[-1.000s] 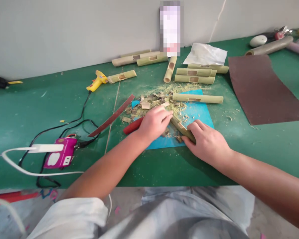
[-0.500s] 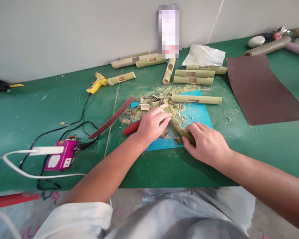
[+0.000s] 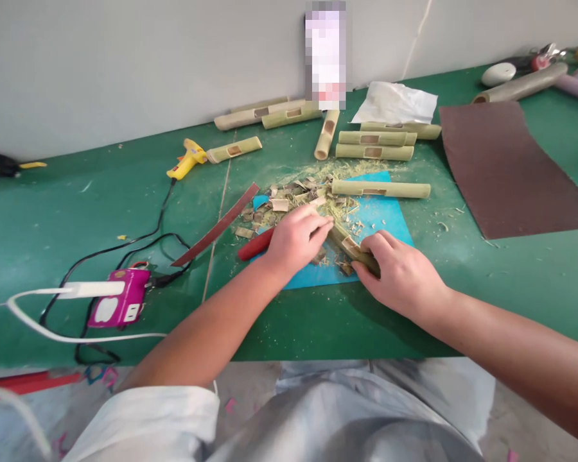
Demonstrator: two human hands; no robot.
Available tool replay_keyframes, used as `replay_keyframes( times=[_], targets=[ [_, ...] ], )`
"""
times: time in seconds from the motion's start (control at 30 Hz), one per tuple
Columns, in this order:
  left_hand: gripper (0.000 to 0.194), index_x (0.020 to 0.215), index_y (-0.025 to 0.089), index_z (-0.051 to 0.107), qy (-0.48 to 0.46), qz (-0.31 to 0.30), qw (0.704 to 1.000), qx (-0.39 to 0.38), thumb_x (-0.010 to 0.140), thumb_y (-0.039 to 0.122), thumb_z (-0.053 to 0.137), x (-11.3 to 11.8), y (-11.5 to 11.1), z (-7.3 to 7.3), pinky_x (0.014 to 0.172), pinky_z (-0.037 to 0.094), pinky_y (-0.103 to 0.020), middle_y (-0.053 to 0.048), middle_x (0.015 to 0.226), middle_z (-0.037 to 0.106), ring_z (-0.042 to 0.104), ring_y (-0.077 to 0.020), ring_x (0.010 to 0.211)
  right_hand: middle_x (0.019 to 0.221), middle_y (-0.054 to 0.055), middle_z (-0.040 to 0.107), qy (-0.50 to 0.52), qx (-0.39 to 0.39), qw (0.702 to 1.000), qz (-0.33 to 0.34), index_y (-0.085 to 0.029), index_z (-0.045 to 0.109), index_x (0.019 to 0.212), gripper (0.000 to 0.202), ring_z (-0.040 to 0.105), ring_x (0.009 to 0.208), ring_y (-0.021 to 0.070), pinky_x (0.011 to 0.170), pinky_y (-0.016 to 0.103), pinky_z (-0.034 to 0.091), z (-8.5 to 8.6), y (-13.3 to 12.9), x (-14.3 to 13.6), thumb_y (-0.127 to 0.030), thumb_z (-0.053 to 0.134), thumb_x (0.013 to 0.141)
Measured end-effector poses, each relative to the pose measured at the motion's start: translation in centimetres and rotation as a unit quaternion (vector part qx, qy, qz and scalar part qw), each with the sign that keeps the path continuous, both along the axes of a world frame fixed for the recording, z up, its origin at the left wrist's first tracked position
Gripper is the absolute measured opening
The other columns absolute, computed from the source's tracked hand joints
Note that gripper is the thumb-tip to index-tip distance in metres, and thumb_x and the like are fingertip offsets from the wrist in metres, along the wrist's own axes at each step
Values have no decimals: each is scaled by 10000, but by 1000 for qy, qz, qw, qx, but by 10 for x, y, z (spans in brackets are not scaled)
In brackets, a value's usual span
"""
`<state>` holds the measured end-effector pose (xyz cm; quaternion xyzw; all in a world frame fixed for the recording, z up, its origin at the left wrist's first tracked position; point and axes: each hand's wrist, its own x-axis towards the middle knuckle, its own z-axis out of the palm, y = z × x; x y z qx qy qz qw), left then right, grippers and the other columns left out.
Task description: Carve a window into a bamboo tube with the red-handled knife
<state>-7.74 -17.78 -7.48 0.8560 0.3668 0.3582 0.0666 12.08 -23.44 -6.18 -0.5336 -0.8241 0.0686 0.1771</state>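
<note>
A short bamboo tube [image 3: 345, 239] with a rectangular notch in its side slants over the blue sheet [image 3: 395, 224]. My right hand [image 3: 399, 273] is wrapped round its near end. At the far end, the closed fingers of my left hand [image 3: 298, 239] press on the tube; their tips are partly hidden. Beside my left wrist lies a red, rounded object [image 3: 255, 245], partly covered by the hand. Bamboo chips [image 3: 279, 205] and fine shavings are heaped just beyond my hands. Another notched bamboo tube [image 3: 399, 190] rests across the sheet's back part.
More notched bamboo tubes [image 3: 374, 152] lie toward the wall, near a phone [image 3: 325, 58] and white paper [image 3: 395, 102]. A yellow glue gun [image 3: 187, 160], a sandpaper strip [image 3: 216, 224] and a magenta power adapter [image 3: 120, 298] with cables are left. Brown sandpaper [image 3: 510, 173] lies right.
Both hands keep nearly the same hold on the bamboo tube, which has turned slightly so its notch shows more. The whole view has shifted a little.
</note>
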Motion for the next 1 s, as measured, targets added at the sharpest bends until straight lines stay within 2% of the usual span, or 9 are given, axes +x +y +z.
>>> replay_keyframes(
  times=[0.13,0.23,0.37,0.47,0.6,0.7,0.8,0.93,1.0],
  targets=[
    [204,940,141,697,16,-14,1000,-4,952,268,537,-2,3,0,671,491,-244,-37,771,602,573,-122,709,830,34,569,-6,-7,1000,1,-184,526,877,96,525,672,150,570,276,330,0,0,-1,-279,528,865],
    [219,875,132,697,4,13,1000,5,951,259,536,-3,4,0,674,488,-246,-38,767,594,567,-122,707,844,39,572,-5,-8,1000,2,-183,527,882,105,526,679,150,576,275,335,0,0,-1,-287,518,872],
    [217,953,142,695,17,-21,999,-21,958,272,522,-2,2,-1,675,493,-252,-36,775,592,567,-124,710,839,39,567,-6,-5,1000,8,-188,521,867,98,526,681,153,568,277,328,-1,-1,-1,-286,516,872],
    [225,926,143,696,6,4,1000,-9,960,277,519,-2,1,0,691,499,-262,-43,797,602,574,-128,727,852,40,570,-5,-4,1000,7,-190,520,877,100,529,692,155,573,276,331,-2,-1,-1,-289,521,871],
    [218,972,146,696,28,-30,999,-19,960,273,519,-3,3,1,662,490,-246,-38,775,600,569,-123,706,835,35,561,-11,2,1000,11,-189,516,864,95,526,684,154,571,280,329,-2,-1,-1,-284,519,872],
    [223,905,137,700,10,3,1000,-1,956,264,524,-4,4,1,682,493,-259,-47,793,605,575,-131,725,855,39,566,-12,-3,1000,13,-188,519,884,104,527,696,156,576,278,334,-1,-1,-1,-291,513,877],
    [206,955,132,701,20,-32,999,-22,952,251,532,-3,4,2,674,489,-249,-37,777,599,576,-125,713,845,36,560,-18,0,1000,17,-189,517,872,99,522,695,154,573,278,330,-1,-2,-2,-288,518,875],
    [214,889,121,703,-4,-5,1000,-14,948,244,537,-2,2,2,677,490,-250,-41,766,596,578,-127,716,858,40,564,-22,6,1000,18,-187,522,882,98,524,701,156,574,280,333,-2,-2,-2,-285,519,875],
    [212,935,133,701,10,-31,999,-25,953,252,527,-1,2,3,664,491,-246,-34,760,593,578,-126,710,845,41,563,-25,11,999,20,-191,520,868,94,523,699,158,573,282,334,-2,-2,-3,-285,519,875]
  ],
)
